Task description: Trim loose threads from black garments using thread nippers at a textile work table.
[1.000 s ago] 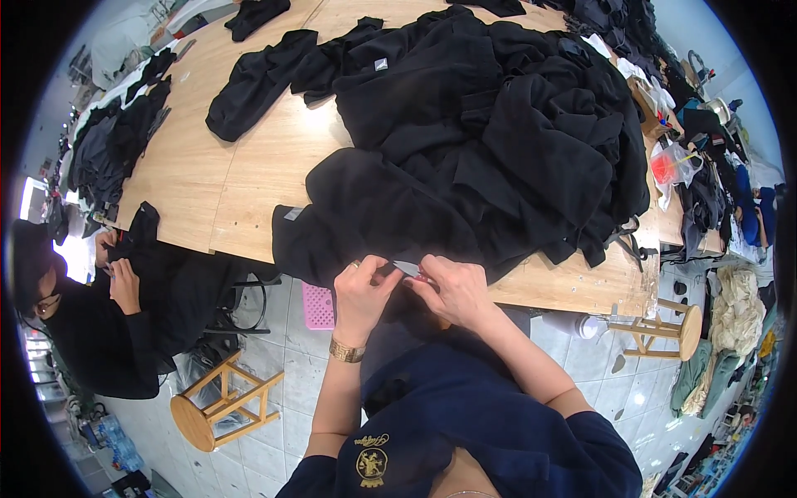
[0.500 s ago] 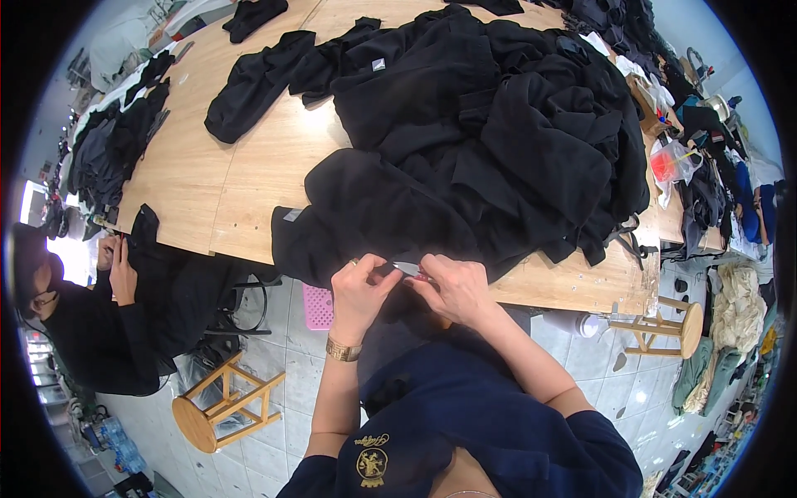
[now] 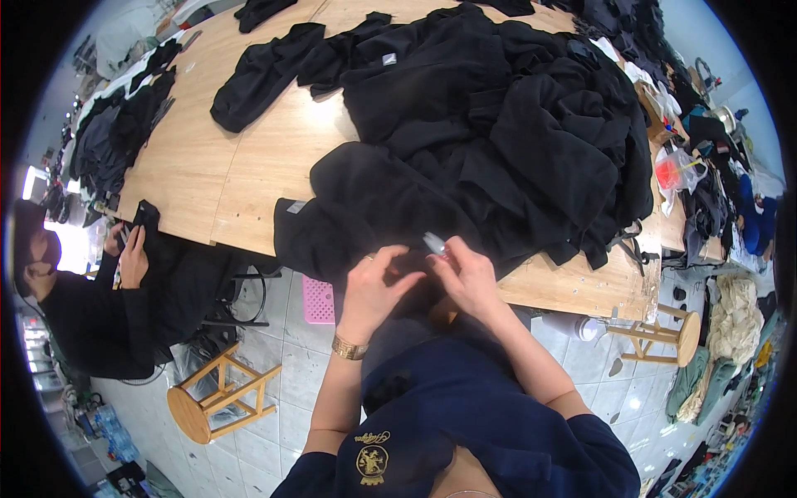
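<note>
right hand (image 3: 469, 278): fingers clamped on small snips (image 3: 433, 242), blades pointing up-left
left hand (image 3: 374, 286): thumb and fingers apart, nothing seen in it; cloth contact unclear
snips: over the near cloth; likely light, stiff, sharp; grip behind the blades
black garment (image 3: 390, 187): on tabletop (image 3: 573, 286), just beyond both hands; likely soft, limp, bulky; pinch a near-edge fold
pink basket (image 3: 318, 300): below tabletop edge, left

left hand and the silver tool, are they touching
Apart: the head view shows black cloth in the gap between the left hand and the silver tool.
</note>
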Demonstrator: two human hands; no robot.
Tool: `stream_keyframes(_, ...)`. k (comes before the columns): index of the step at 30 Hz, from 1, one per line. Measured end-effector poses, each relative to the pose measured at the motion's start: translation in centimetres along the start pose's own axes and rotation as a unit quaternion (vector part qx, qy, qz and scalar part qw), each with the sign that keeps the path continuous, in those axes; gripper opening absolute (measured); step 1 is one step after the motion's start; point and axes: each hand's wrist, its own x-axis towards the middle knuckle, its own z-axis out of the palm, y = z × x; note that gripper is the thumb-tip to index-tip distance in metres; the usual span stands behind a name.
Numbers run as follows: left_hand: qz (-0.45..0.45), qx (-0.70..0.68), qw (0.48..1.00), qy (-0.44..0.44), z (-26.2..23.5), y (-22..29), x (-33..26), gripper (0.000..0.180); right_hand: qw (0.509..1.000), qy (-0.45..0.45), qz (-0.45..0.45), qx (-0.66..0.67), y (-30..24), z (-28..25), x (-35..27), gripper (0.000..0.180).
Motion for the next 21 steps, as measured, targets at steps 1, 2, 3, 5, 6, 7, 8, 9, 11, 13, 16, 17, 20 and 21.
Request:
stream_keyframes(1, -0.019, -0.035, 0.999, -0.018, 0.1, 0.3, -0.2, 0.048, 0.999, 0.008, 0.034, 0.010, 0.1, -0.1, 0.0, 0.028)
stream_keyframes(2, -0.039, -0.070, 0.996, -0.035, 0.3, 0.6, -0.6, 0.055, 0.997, 0.016, 0.067, 0.019, 0.3, -0.1, 0.1, 0.029)
stream_keyframes(3, -0.035, -0.110, 0.993, -0.016, 0.6, 0.7, -0.9, 0.054, 0.996, 0.036, 0.070, 0.029, 0.8, 0.0, 0.0, 0.028)
stream_keyframes(5, -0.091, -0.136, 0.986, 0.014, 0.6, 0.3, -1.8, 0.048, 0.997, 0.052, 0.061, 0.011, 1.4, 0.0, 0.0, 0.029)
stream_keyframes(6, -0.137, -0.169, 0.975, 0.033, 0.7, -0.1, -2.1, 0.041, 0.997, 0.058, 0.059, -0.001, 1.5, -0.1, -0.1, 0.030)
stream_keyframes(7, -0.165, -0.161, 0.969, 0.086, 0.7, -0.6, -2.3, 0.026, 0.997, 0.052, 0.058, -0.002, 1.9, 0.1, -0.2, 0.032)
stream_keyframes(8, -0.171, -0.162, 0.960, 0.151, 1.1, -2.2, -2.5, 0.019, 0.997, 0.047, 0.055, 0.000, 2.0, 0.4, -0.1, 0.032)
stream_keyframes(9, -0.183, -0.150, 0.953, 0.188, 1.1, -3.8, -2.6, 0.018, 0.998, 0.037, 0.053, -0.017, 2.0, 0.5, -0.2, 0.033)
stream_keyframes(11, -0.195, -0.085, 0.946, 0.245, 0.4, -6.2, -2.0, 0.018, 0.997, 0.022, 0.053, -0.047, 1.8, 0.8, -0.2, 0.036)
stream_keyframes(13, -0.178, 0.045, 0.936, 0.300, -0.4, -8.0, -0.9, 0.021, 0.997, 0.012, 0.040, -0.059, 1.7, 1.0, -0.2, 0.036)
stream_keyframes(16, -0.116, 0.221, 0.867, 0.432, -1.9, -11.3, 1.8, 0.022, 0.997, 0.001, 0.020, -0.077, 1.2, 1.2, -0.4, 0.034)
stream_keyframes(17, -0.115, 0.221, 0.866, 0.434, -2.4, -11.9, 2.3, 0.022, 0.997, 0.007, 0.013, -0.069, 1.4, 1.4, -0.5, 0.033)
stream_keyframes(20, -0.181, 0.105, 0.952, 0.223, -3.2, -10.0, 4.1, 0.024, 0.998, 0.030, -0.003, -0.061, 2.0, 1.6, -0.6, 0.030)
stream_keyframes(21, -0.125, 0.112, 0.973, 0.157, -2.6, -9.0, 4.4, 0.026, 0.998, 0.043, -0.008, -0.055, 2.1, 1.5, -0.5, 0.030)
